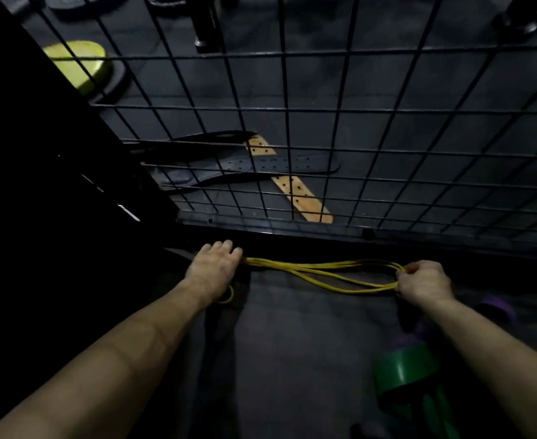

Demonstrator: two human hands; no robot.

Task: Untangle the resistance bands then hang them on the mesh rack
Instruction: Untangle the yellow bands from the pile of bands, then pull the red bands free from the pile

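Yellow resistance bands stretched in loose strands between left hand and right hand, fingers of both curled around ends; black mesh rack just beyond; green dumbbell below right forearm.

- we see thin yellow resistance bands stretched level in several looping strands, just below the mesh rack.
- the black mesh rack stands behind.

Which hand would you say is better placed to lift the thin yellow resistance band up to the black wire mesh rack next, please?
Probably the right hand: it pinches an open loop end of the thin yellow resistance band below the black wire mesh rack. The left hand grips bunched strands near the rack's corner.
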